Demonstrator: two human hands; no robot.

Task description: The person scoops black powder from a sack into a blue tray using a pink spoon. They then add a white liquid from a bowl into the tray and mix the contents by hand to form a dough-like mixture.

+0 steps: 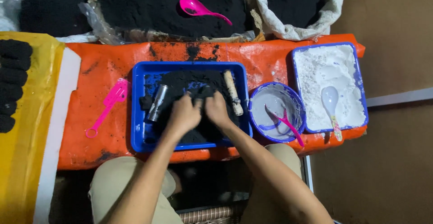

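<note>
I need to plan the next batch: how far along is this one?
Done: a row of black lumps lies on the yellow sheet. In hand: both hands, left and right, press black powder in the blue tray. Left: plenty of powder there and in the sacks.

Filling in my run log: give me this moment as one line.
left hand: pressing black powder | right hand: same | in blue tray | metal tube, wooden stick beside

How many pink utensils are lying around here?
3: a pink scoop on the black powder up top, a pink spatula left of the blue tray, a pink spoon in the round bowl.
</note>
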